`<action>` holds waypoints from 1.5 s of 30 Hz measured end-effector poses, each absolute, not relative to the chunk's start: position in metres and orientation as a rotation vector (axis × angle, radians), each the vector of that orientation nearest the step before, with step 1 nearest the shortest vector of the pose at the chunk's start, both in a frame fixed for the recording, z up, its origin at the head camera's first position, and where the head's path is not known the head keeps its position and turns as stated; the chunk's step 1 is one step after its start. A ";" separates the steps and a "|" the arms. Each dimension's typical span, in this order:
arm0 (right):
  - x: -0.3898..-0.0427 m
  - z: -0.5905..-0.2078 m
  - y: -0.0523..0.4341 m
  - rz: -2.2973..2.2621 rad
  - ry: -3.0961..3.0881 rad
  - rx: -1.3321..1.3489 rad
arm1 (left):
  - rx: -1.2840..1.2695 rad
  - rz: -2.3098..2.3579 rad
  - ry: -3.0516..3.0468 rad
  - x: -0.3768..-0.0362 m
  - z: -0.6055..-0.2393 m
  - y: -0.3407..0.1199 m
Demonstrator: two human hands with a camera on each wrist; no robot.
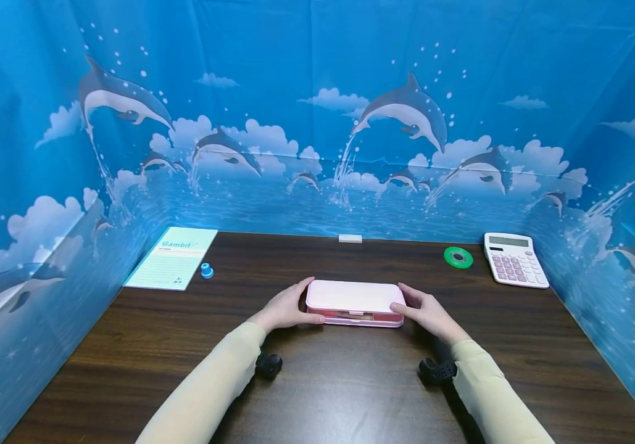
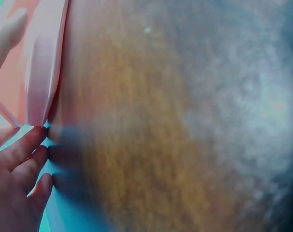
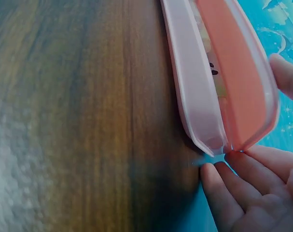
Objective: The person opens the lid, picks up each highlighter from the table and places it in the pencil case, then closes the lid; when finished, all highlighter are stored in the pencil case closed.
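Observation:
A pink pencil case (image 1: 355, 297) lies lengthwise across the table in front of the person. Its lid (image 3: 250, 82) is raised a little, leaving a gap along the front; something with small black marks shows inside. The left hand (image 1: 286, 307) grips the case's left end, thumb near the front corner. At the other end the right hand (image 1: 427, 313) holds the case with its thumb over the lid's edge. In both wrist views the fingers (image 2: 25, 154) lie against the short ends of the case.
To the left are a Gambit notepad (image 1: 175, 262) and a small blue cap-like piece (image 1: 207, 270). A white block (image 1: 350, 238) lies at the back edge. On the right are a green disc (image 1: 458, 258) and a calculator (image 1: 515, 260). A dolphin-print curtain (image 1: 273, 74) surrounds the dark wood table (image 1: 350, 394).

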State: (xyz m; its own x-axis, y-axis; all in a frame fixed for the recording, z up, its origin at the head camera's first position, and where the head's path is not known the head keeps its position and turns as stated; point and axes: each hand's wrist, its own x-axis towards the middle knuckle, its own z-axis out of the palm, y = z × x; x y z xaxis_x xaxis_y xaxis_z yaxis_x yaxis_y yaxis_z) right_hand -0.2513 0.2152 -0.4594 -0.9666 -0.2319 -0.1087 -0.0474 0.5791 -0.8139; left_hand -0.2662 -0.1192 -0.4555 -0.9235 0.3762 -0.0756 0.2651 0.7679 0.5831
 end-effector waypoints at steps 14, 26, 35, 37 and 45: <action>-0.253 -0.464 0.219 -1.350 2.556 -0.297 | 0.509 0.867 2.705 -0.270 -0.455 -0.127; -0.256 -0.466 0.220 -1.354 2.554 -0.329 | 0.511 0.880 2.677 -0.271 -0.453 -0.129; -0.253 -0.471 0.220 -1.334 2.556 -0.302 | 0.473 0.921 2.675 -0.269 -0.455 -0.126; -0.254 -0.471 0.220 -1.353 2.556 -0.304 | 0.467 0.928 2.686 -0.270 -0.454 -0.126; -0.254 -0.469 0.220 -1.358 2.560 -0.305 | 0.435 0.876 2.692 -0.270 -0.448 -0.121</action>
